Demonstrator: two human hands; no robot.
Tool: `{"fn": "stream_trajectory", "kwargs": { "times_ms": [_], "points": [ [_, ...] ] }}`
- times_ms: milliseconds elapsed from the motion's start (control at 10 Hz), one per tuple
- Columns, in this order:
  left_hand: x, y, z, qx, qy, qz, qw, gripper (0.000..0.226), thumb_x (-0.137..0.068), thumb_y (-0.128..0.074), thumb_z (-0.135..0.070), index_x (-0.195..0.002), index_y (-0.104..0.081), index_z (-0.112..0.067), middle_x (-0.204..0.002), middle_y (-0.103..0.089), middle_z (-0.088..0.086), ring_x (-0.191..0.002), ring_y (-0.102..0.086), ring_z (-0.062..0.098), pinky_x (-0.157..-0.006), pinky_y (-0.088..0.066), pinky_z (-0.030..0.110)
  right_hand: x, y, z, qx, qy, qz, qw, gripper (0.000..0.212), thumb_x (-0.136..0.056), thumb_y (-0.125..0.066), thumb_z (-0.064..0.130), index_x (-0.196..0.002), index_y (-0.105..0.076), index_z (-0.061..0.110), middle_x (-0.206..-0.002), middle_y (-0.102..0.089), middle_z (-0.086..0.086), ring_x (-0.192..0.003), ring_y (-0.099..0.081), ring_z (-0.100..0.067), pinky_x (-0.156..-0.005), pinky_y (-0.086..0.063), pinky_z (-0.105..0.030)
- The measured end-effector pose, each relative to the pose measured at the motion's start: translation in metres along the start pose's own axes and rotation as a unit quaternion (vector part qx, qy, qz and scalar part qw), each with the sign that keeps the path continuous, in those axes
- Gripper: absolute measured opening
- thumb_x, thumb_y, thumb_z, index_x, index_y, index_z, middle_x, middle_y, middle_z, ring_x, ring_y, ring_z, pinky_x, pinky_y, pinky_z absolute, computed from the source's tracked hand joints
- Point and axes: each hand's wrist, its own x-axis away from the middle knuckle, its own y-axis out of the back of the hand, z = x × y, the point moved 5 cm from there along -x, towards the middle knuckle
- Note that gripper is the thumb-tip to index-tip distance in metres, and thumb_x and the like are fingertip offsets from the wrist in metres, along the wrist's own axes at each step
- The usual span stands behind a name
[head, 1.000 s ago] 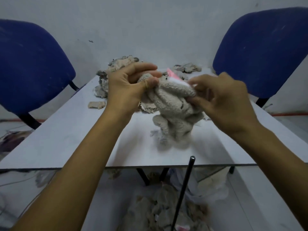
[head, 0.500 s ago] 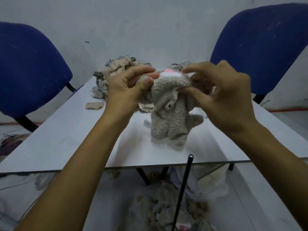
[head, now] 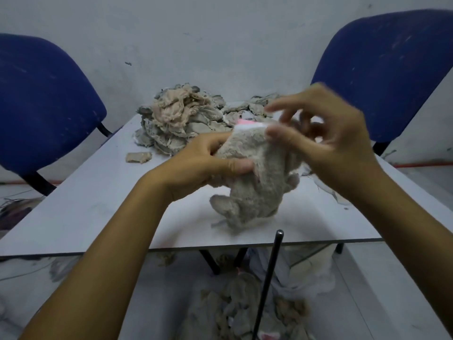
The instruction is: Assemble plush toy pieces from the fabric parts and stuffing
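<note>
A grey-beige plush toy piece (head: 259, 187) hangs above the white table (head: 98, 204), with its lower limbs near the tabletop. A white and pink strip shows at its top edge. My left hand (head: 203, 165) grips the toy's left side, with the thumb across the front. My right hand (head: 331, 143) is blurred at the toy's upper right. Its thumb lies against the top edge, and its fingers are spread and lifted above the fabric.
A heap of beige and grey fabric parts (head: 179, 119) lies at the table's far end, with one small scrap (head: 138, 157) beside it. A black rod (head: 267, 283) stands by the near edge over a pile of scraps (head: 245, 312) on the floor. Blue chairs (head: 41, 106) (head: 387, 69) flank the table.
My left hand has slid lower and round the toy's side. My right hand's fingers have lifted off the top edge and spread. The toy has turned and tilted to the right.
</note>
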Motion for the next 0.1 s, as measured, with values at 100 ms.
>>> {"fn": "stream_trajectory", "kwargs": {
  "times_ms": [100],
  "points": [
    [-0.0022, 0.0003, 0.0027, 0.061, 0.007, -0.007, 0.998, 0.045, -0.080, -0.074, -0.052, -0.107, -0.071, -0.016, -0.097, -0.072, 0.008, -0.081, -0.064, 0.036, -0.067, -0.049, 0.033, -0.0035, 0.0326, 0.0150, -0.042, 0.059, -0.155, 0.985, 0.013, -0.102, -0.047, 0.021, -0.099, -0.060, 0.021, -0.086, -0.061, 0.000, -0.073, -0.055, 0.001, -0.062, -0.043, -0.017]
  ]
}}
